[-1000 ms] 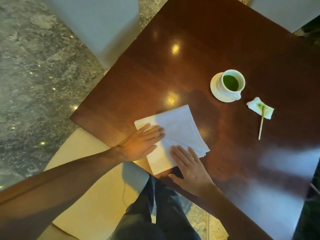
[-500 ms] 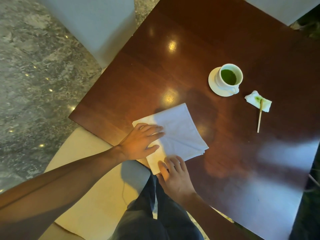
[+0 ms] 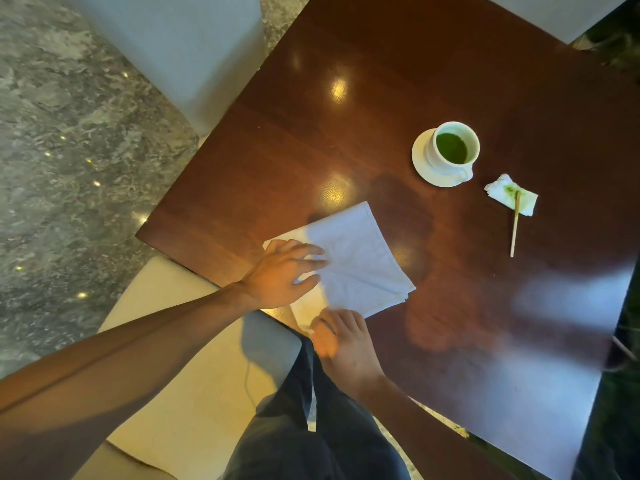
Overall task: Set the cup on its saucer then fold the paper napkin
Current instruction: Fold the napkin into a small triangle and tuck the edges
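A white cup (image 3: 453,148) with green drink stands on its white saucer (image 3: 423,164) at the far right of the dark wooden table (image 3: 346,133). A white paper napkin (image 3: 356,261) lies folded near the table's near edge. My left hand (image 3: 284,273) rests flat on the napkin's left part, fingers spread. My right hand (image 3: 341,336) is at the napkin's near corner by the table edge, fingers curled on the paper there; whether it pinches the corner is hard to tell.
A crumpled, green-stained tissue (image 3: 512,199) with a thin wooden stick (image 3: 515,225) lies right of the cup. A cream seat cushion (image 3: 180,368) and my dark trousers (image 3: 311,427) are below the table. Grey chairs (image 3: 180,46) stand on the far side, on marble floor.
My right hand slid from the napkin's top back toward me to its near corner at the table edge. My left hand stayed pressing on the napkin. The cup has not moved.
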